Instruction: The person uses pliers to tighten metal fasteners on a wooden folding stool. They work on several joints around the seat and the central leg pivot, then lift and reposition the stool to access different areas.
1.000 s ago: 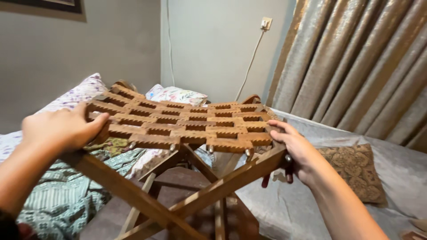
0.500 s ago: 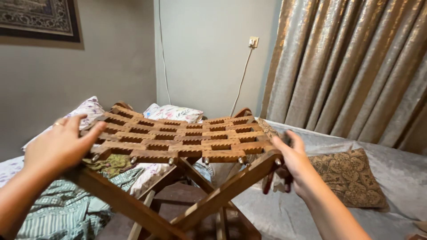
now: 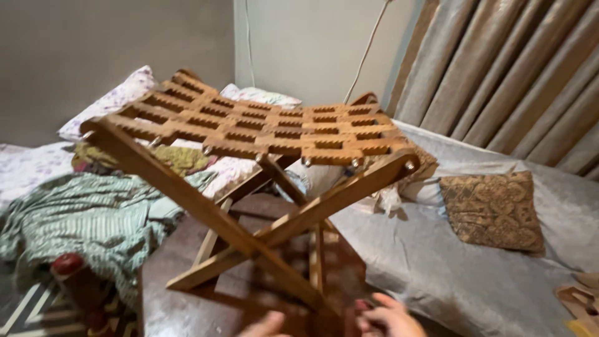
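A folding wooden stool (image 3: 262, 187) with crossed legs and a slatted, linked-block seat (image 3: 262, 128) is being shown standing opened on a bed, its feet resting on a brown patterned cloth (image 3: 187, 293) over soft bedding. From left to right: a rumpled green striped fabric (image 3: 81, 218) is being seen heaped at the left, with a floral pillow (image 3: 112, 100) behind it against the wall; the stool is occupying the centre; a grey bedcover (image 3: 449, 274) is being spread to the right, with a brown patterned cushion (image 3: 493, 212) lying on it before the pleated curtains (image 3: 518, 75).

At the lower edge, only fingertips of the left hand (image 3: 265, 326) are being glimpsed, just below the stool's near foot; contact cannot be told, nor how far the fingers are curled. The right hand (image 3: 387, 317) is being held beside it, fingers loosely bent and seemingly around nothing, though the frame edge is cutting off much of it.

As a judgement: the stool is being supported only by a yielding mattress and loose cloth, so it could be tipped or allowed to fold if the bedding sinks unevenly; fingers near the crossing legs could be pinched.
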